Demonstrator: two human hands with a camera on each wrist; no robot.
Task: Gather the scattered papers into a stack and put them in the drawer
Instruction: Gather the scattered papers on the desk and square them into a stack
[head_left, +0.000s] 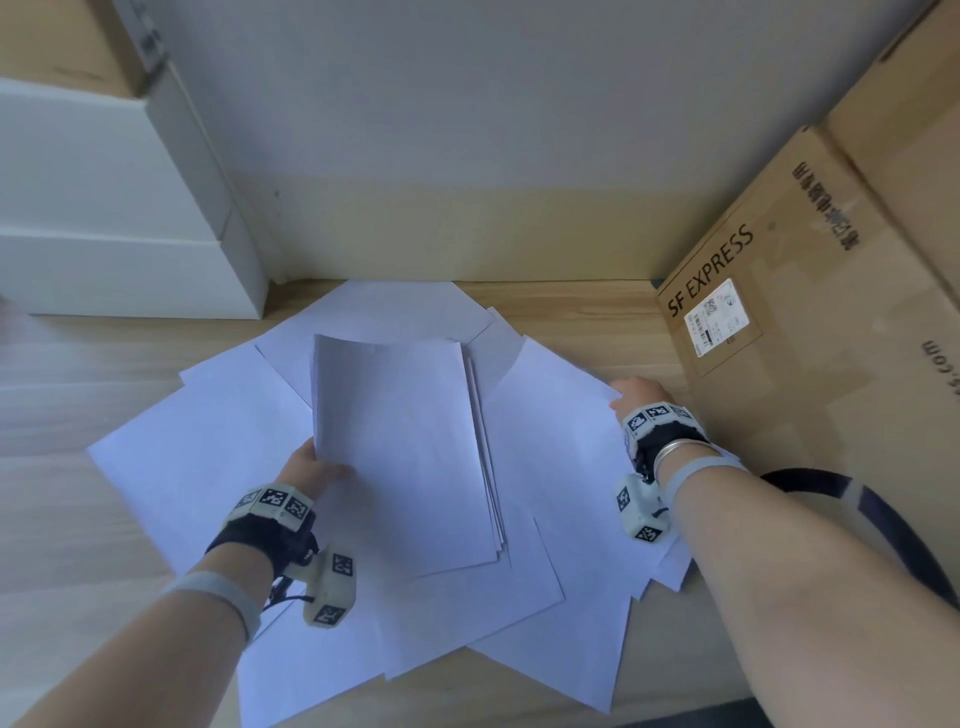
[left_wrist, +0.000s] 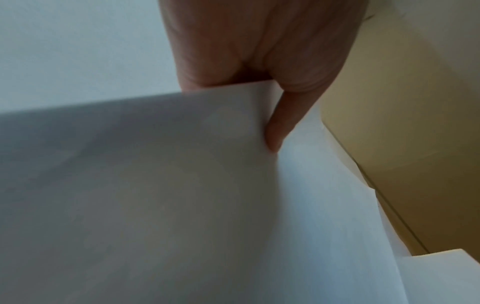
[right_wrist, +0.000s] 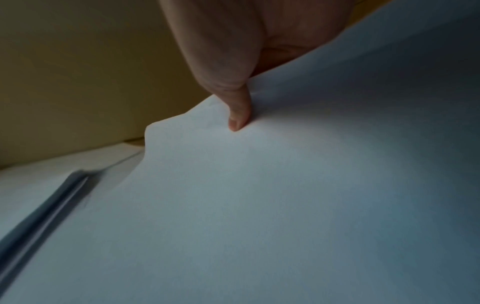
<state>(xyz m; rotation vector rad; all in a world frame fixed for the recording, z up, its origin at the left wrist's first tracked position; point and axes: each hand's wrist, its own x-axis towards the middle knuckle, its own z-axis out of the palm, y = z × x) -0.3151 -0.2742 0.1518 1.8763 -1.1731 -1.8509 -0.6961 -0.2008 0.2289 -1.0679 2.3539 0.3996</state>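
Fingers: the left hand (head_left: 311, 465) pinches the near left corner of the small stack (head_left: 402, 447), thumb (left_wrist: 279, 127) on top. The right hand (head_left: 641, 392) pinches the far corner of a loose sheet (head_left: 550, 447) — its thumb (right_wrist: 237, 115) presses the top.
Wooden floor (head_left: 78, 545): the other loose papers (head_left: 208, 457) lie spread out here, overlapping, under the stack.
SF Express box (head_left: 810, 291): cardboard, just beside the right hand.
White boxes (head_left: 114, 208): far left, by the wall.
Drawer: I cannot see it.
What could go wrong: the held stack is pinched at one corner only — it may sag and fan out. The pinched sheet's corner may crease if pulled fast.
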